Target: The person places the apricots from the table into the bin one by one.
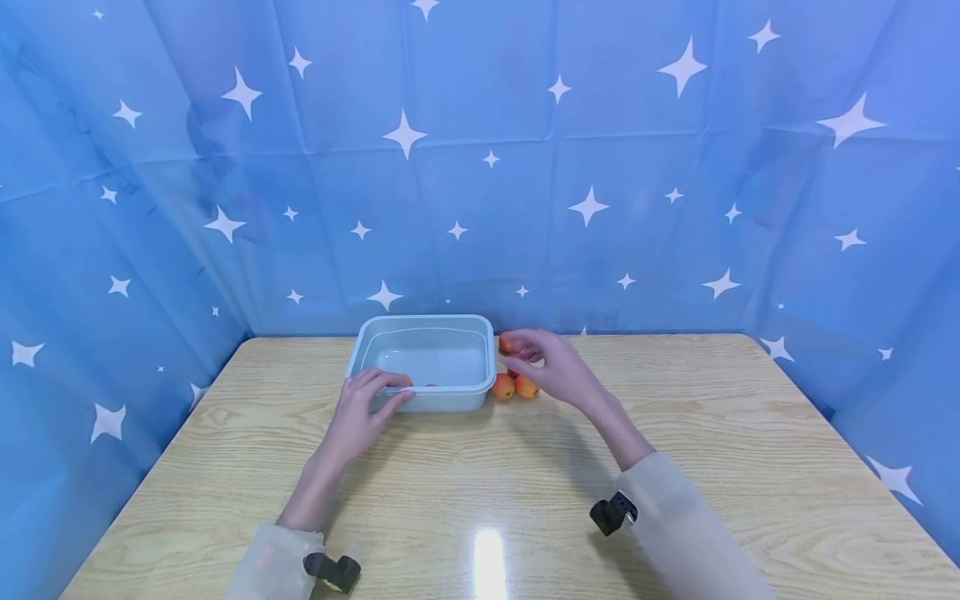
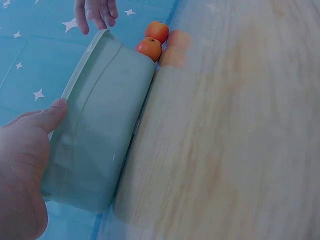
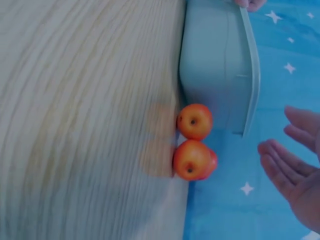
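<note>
A light blue-green plastic basin (image 1: 420, 402) stands upright near the back of the table. My left hand (image 1: 367, 406) grips its front-left rim, with the thumb (image 2: 56, 114) on the outer wall and the fingers over the inside. Red-orange apples (image 1: 503, 386) sit against the basin's right side; the right wrist view shows two in front and part of another apple (image 3: 213, 162) behind. My right hand (image 1: 547, 360) hovers above them, fingers loosely bent and apart. An apple (image 1: 506, 343) shows beside its fingertips in the head view, but neither wrist view shows one held.
Small bits of orange and red (image 1: 407, 379) show inside the basin by its front wall, mostly hidden. The wooden table (image 1: 480, 483) ends just behind the basin, where a blue curtain with white stars (image 1: 480, 183) hangs.
</note>
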`<action>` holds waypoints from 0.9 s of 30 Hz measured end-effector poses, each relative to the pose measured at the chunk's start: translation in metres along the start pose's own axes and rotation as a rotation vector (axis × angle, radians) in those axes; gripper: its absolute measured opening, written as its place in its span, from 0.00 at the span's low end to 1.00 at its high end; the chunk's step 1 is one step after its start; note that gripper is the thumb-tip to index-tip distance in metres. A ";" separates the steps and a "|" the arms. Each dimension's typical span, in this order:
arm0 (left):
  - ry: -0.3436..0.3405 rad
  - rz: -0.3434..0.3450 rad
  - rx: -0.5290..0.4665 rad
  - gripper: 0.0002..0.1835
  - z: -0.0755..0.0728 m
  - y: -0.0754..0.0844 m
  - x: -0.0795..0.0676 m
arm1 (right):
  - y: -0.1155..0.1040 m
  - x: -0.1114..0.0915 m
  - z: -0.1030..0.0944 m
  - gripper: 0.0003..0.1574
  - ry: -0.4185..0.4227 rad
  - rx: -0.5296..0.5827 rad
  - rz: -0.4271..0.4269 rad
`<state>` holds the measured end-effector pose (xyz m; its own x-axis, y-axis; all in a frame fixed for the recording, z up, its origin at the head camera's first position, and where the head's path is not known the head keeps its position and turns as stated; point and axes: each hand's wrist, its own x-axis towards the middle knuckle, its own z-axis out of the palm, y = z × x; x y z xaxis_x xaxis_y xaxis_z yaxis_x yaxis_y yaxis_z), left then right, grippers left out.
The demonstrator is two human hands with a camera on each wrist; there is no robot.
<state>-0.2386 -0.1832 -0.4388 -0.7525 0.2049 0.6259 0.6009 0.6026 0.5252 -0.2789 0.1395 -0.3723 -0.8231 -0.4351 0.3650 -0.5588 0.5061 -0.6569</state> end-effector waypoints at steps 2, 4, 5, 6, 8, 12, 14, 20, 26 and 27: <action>0.000 0.001 0.001 0.08 0.000 0.001 0.000 | 0.003 -0.001 0.000 0.24 -0.010 -0.014 0.008; 0.002 0.006 -0.001 0.09 0.000 0.001 0.000 | 0.007 -0.003 -0.001 0.24 -0.019 -0.032 0.009; 0.002 0.009 -0.004 0.09 0.000 0.001 0.000 | 0.008 -0.003 -0.001 0.24 -0.024 -0.037 0.008; 0.002 0.009 -0.007 0.09 0.000 0.001 0.000 | 0.010 -0.004 0.000 0.25 -0.027 -0.045 0.008; 0.003 0.010 -0.009 0.09 0.000 0.001 0.000 | 0.013 -0.005 0.000 0.25 -0.031 -0.055 -0.004; 0.004 0.010 -0.007 0.09 0.000 0.001 0.000 | 0.018 -0.007 0.000 0.25 -0.036 -0.071 -0.014; 0.006 0.012 -0.004 0.09 0.000 0.000 0.000 | 0.020 -0.008 -0.001 0.25 -0.047 -0.084 -0.002; 0.008 0.009 -0.001 0.08 0.000 0.001 0.000 | 0.027 -0.011 -0.002 0.27 -0.088 -0.139 0.048; 0.003 0.014 -0.006 0.09 0.000 0.001 0.000 | 0.033 -0.014 -0.001 0.27 -0.128 -0.156 0.050; 0.002 0.012 -0.006 0.09 0.000 0.001 0.000 | 0.034 -0.014 -0.001 0.27 -0.137 -0.158 0.051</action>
<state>-0.2379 -0.1824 -0.4381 -0.7444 0.2108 0.6336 0.6119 0.5952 0.5209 -0.2862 0.1639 -0.3993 -0.8351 -0.4977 0.2343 -0.5349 0.6356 -0.5567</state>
